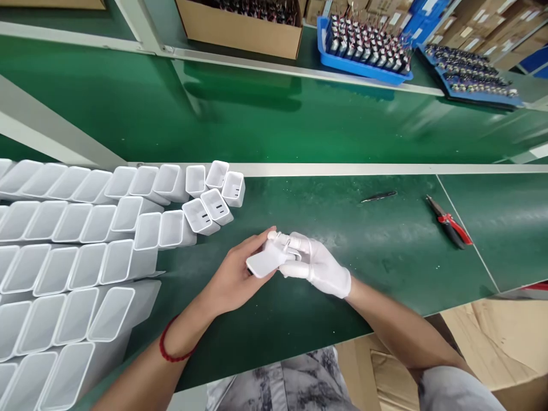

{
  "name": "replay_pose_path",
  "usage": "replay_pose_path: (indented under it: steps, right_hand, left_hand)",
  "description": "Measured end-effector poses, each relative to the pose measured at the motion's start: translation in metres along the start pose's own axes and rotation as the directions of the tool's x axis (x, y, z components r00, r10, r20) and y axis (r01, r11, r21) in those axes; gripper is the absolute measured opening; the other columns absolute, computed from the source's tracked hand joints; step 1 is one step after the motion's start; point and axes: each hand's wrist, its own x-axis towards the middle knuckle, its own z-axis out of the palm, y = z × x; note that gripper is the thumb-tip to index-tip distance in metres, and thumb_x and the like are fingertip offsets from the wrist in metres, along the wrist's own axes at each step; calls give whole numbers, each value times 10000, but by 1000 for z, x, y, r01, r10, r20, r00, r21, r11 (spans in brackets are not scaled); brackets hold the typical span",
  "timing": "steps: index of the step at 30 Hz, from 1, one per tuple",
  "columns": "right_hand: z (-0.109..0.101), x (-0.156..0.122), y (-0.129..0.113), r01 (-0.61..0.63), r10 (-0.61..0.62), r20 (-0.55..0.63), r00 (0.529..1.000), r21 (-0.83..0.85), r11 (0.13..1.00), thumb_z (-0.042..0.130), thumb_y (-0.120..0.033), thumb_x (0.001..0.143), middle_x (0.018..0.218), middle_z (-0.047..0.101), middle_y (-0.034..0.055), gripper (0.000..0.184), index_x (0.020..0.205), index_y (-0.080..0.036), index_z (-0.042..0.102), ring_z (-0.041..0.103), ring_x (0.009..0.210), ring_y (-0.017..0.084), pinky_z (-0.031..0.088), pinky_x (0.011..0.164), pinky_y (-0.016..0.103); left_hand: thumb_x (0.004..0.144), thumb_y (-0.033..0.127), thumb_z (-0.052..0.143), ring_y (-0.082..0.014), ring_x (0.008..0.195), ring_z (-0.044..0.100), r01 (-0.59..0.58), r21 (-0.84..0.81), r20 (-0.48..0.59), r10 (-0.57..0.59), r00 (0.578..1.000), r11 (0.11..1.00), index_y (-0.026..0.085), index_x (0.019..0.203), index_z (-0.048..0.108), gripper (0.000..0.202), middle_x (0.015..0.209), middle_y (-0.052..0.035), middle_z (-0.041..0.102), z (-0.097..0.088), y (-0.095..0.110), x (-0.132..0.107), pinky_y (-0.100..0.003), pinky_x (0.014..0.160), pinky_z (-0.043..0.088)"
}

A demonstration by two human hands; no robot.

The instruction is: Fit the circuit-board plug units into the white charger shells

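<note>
My left hand [231, 279], bare with a red cord bracelet at the wrist, grips a small white plastic case [262, 261] from its left side. My right hand [325, 267] wears a thin white glove, and its fingers close on the right end of the same case. The case is tilted, with a smooth flat face towards me; its far side is hidden by my fingers. To the left stand rows of open white plastic cases [115, 264]. Several at the near right end of the rows, such as one white case [216, 206], show dark slots inside.
Tweezers [379, 196] and red-and-black pliers [449, 221] lie on the green bench [385, 245] to the right. Above, a shelf carries a cardboard box [244, 28], a blue tray [363, 68] of wired parts and a blue board [475, 80] of small components.
</note>
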Motion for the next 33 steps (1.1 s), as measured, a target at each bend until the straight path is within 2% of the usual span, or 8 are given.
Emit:
replay_pose_path:
  steps: [3,7,11,14,21,25,29,33]
  right_hand:
    - [2,-1,2,22,-22,-6,1000,22,1000,827,-309,714,841,440,-27,503,1198,-270,695,487,657,74,456,579,218]
    - [4,0,0,27,-28,34,999,17,999,810,-339,740,848,505,-11,510,1224,-249,677,496,661,84,474,593,227]
    - [2,2,1,-14,13,74,997,18,1000,742,-403,809,936,598,30,572,1324,-205,590,545,779,124,511,702,276]
    - [1,2,1,-36,34,50,998,39,999,725,-426,818,993,634,48,534,1284,-186,621,564,805,132,510,711,282]
    - [4,3,1,-41,38,39,999,90,995,803,-453,723,1041,659,59,631,1274,-195,634,567,769,132,509,707,294]
    - [5,3,1,-81,80,17,997,131,988,834,-362,702,1060,673,52,608,1259,-210,644,572,829,144,517,762,297]
    - [2,2,1,-98,98,6,995,177,979,809,-330,740,1113,684,61,603,1302,-223,618,580,800,132,522,769,306]
    - [3,1,0,-64,70,-39,997,140,988,801,-388,743,1141,693,78,601,1295,-227,625,626,871,169,533,769,315]
  left_hand:
    - [841,367,652,-195,871,663,13,-69,80,-8,997,998,186,1324,564,524,1134,-99,643,-4,6,0,-304,751,583]
    - [861,384,626,-133,730,613,8,-56,60,-5,998,998,174,1302,573,492,1089,-93,618,-2,4,-1,-256,655,556]
    - [942,421,496,-141,702,577,-37,159,16,35,999,987,179,1416,465,533,1024,-85,613,0,-5,-3,-269,639,525]
    - [985,427,406,-171,746,574,-94,295,13,95,995,951,196,1484,366,552,1031,-94,614,-1,-9,-4,-303,678,519]
    - [1019,422,296,-233,929,582,-194,340,9,203,979,920,212,1538,234,563,1069,-114,617,2,-12,-7,-353,767,514]
    - [1024,403,270,-252,958,584,-191,374,-26,216,976,908,209,1543,213,557,1068,-121,619,5,-14,-7,-379,799,506]
    - [1025,370,254,-232,866,585,-309,415,-11,344,939,856,217,1551,163,556,1042,-117,611,7,-15,-6,-358,746,507]
    - [1020,350,254,-188,693,545,-306,541,8,360,933,783,180,1552,122,574,912,-82,573,8,-11,-5,-301,601,480]
